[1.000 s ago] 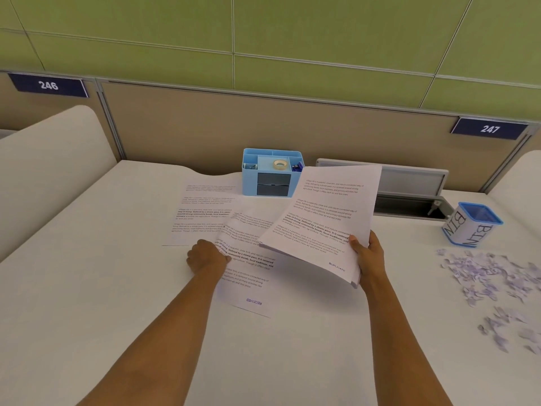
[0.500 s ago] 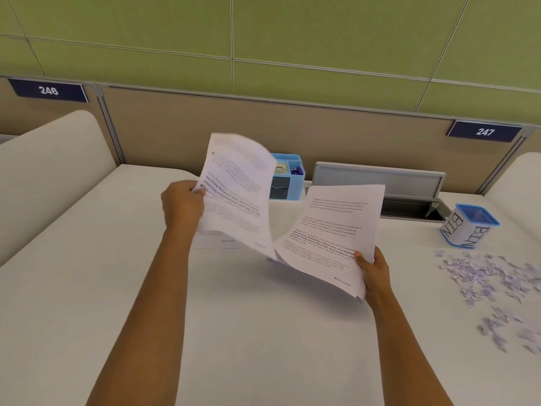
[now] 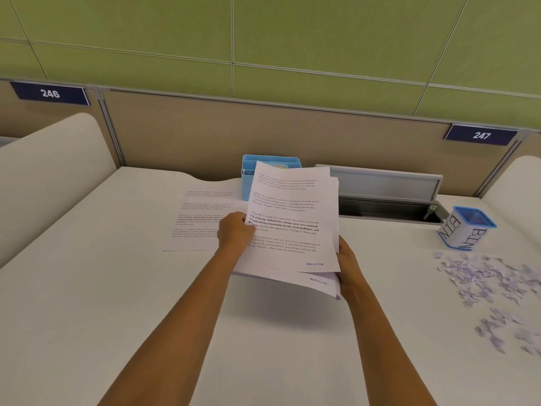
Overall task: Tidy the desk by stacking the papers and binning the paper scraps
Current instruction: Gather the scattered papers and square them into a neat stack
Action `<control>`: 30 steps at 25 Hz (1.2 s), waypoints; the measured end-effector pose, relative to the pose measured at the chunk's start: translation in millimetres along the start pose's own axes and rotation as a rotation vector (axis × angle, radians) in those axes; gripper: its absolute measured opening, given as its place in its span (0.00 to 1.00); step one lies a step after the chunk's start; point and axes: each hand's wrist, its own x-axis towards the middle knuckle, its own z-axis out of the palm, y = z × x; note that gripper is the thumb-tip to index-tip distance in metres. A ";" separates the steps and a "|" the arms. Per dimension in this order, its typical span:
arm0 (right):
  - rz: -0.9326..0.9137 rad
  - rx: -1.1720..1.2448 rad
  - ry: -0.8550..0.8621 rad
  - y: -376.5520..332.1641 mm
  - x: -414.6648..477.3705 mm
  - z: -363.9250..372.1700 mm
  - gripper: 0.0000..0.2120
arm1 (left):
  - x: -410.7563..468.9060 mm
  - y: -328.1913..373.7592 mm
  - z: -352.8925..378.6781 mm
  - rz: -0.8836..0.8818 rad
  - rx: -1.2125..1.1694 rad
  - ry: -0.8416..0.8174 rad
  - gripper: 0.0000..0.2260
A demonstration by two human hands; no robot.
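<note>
A: What's on the white desk top [image 3: 117, 317], starting left of centre?

B: One loose white printed sheet [image 3: 202, 218] lies flat there, not yet gathered. Its right edge is hidden behind the left hand [image 3: 234, 232].

A: And that hand?

B: Its fingers are curled and pinch the left edge of the top page stamped RECEIVED [image 3: 289, 206], which it holds up in the middle of the frame. That page lies askew over the sheaf of white printed pages [image 3: 316, 281], so the corners don't meet. Behind them, a light blue plastic desk organiser [image 3: 248, 171] shows only partly.

A: The other side?

B: The right hand [image 3: 347, 265] grips the sheaf's lower right edge. Its fingers are closed round the paper, though the fingertips are out of sight underneath.

A: So how should the page be added neatly?

B: I'd let the left pinch slacken so the page slides down against the right palm. Then stand the bundle on its long edge and tap it on the desk until the edges line up. Loose sheets like these will probably fan out if squeezed at one corner only.

A: Then?

B: Lay the sheaf down and add the flat sheet on the left. Further right stands the white cup with a blue rim lettered BIN [image 3: 465, 230], and the lilac paper scraps [image 3: 491, 282] are strewn below it, well apart from both hands. I'd leave those for last.
</note>
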 end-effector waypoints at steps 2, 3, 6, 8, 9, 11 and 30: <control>0.000 0.000 -0.023 -2.1 -1.5 0.7 0.27 | 6.4 -9.3 -1.6 -0.103 -0.001 -0.055 0.19; 0.004 -0.008 -0.035 -2.2 -1.6 0.8 0.24 | 9.0 -11.9 -3.9 -0.187 -0.110 -0.132 0.21; 0.114 0.010 -0.017 -3.9 0.4 0.0 0.17 | 10.6 -15.5 -11.1 -0.307 -0.444 -0.294 0.17; 0.258 0.079 -0.009 -12.7 3.1 1.7 0.22 | 12.7 -14.8 -10.9 -0.278 -0.451 -0.243 0.19; 0.288 0.091 -0.040 -16.2 5.4 3.0 0.21 | 14.5 -14.4 -10.7 -0.255 -0.426 -0.216 0.20; 0.249 -0.025 -0.066 -18.6 12.4 5.4 0.14 | 18.8 -13.2 -11.1 -0.227 -0.415 -0.206 0.20; 0.026 0.120 0.113 -25.7 67.4 5.1 0.19 | 91.9 -122.8 -28.7 -0.521 0.311 0.196 0.39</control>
